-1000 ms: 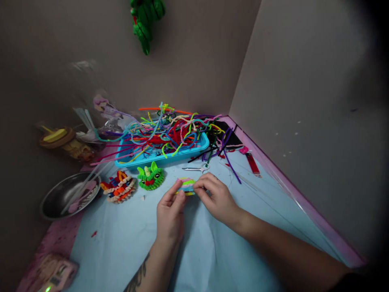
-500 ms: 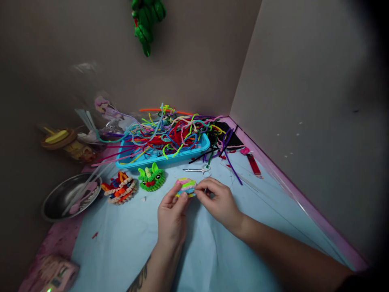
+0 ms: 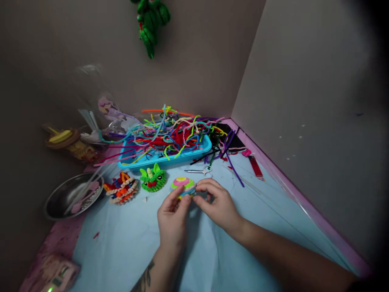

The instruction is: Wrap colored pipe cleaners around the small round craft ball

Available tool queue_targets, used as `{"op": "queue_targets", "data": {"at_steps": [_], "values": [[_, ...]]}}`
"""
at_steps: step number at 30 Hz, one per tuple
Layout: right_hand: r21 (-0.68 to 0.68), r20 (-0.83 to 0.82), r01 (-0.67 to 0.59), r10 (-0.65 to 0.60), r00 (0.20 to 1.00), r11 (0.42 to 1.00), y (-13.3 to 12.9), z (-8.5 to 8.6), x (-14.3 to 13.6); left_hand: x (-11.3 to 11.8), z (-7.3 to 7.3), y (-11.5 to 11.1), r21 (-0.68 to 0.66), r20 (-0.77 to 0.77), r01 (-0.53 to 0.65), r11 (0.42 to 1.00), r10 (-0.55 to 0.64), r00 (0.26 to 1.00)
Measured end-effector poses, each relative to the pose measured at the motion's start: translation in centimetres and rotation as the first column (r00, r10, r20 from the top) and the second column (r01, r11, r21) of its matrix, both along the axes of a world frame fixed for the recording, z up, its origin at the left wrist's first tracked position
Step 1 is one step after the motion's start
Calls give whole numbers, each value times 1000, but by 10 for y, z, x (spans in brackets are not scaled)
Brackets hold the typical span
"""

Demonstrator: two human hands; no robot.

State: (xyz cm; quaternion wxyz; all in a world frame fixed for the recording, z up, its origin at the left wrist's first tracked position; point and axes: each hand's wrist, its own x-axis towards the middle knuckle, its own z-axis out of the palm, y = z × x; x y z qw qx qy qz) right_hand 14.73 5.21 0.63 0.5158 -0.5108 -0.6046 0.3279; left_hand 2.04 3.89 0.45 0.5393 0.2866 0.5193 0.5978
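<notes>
My left hand [image 3: 174,217] grips a rounded, striped pipe-cleaner piece [image 3: 182,183] between thumb and fingers. Bands of pink, yellow, lime and blue coil round it. At its right edge, the thumb and forefinger of my right hand [image 3: 217,202] pinch the rim; exactly what they grasp there is too small to make out. A green pipe-cleaner animal head [image 3: 153,178] with eyes and ears sits left of the piece. Beside that rests an orange, blue and cream pipe-cleaner head [image 3: 121,190]. Silver scissors [image 3: 199,172] lie just beyond my hands.
Tangled pipe cleaners [image 3: 182,136] overflow a blue tray [image 3: 164,163] at the back. On the left stand a metal bowl [image 3: 54,202] and a pink device [image 3: 57,273]. A red strip [image 3: 255,167] lies near the right wall. A green figure [image 3: 152,24] hangs above.
The striped piece has turned so more of its coiled top faces up. My right thumb and forefinger have shifted along its right edge. The view has moved slightly.
</notes>
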Motion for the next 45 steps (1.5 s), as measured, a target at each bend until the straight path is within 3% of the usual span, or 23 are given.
{"op": "queue_targets", "data": {"at_steps": [5,11,15,20,27,33,40,45], "values": [[-187,-188,-21,-15,982,982,4,-4,-1,0,-2,-1,20,-62,38,999,-37,997],[-220,-245,-79,24,969,972,7,-7,2,-3,-4,1,6,-42,59,998,-59,997],[-136,-73,23,-33,997,990,3,-4,0,-1,-5,1,-7,6,53,999,-53,999],[129,125,127,-143,982,984,-2,-1,-1,2,-3,1,-25,58,39,999,-37,998],[199,134,34,-61,989,979,-1,-1,1,3,4,4,-62,214,-1,998,14,977],[334,302,-74,-33,953,940,1,-8,4,2,9,7,-119,405,54,991,-2,915],[398,402,-135,-40,915,907,4,-11,9,1,9,8,-180,440,98,979,-9,898],[379,437,-142,-41,898,915,4,-11,11,2,9,7,-210,441,121,970,-17,898]]}}
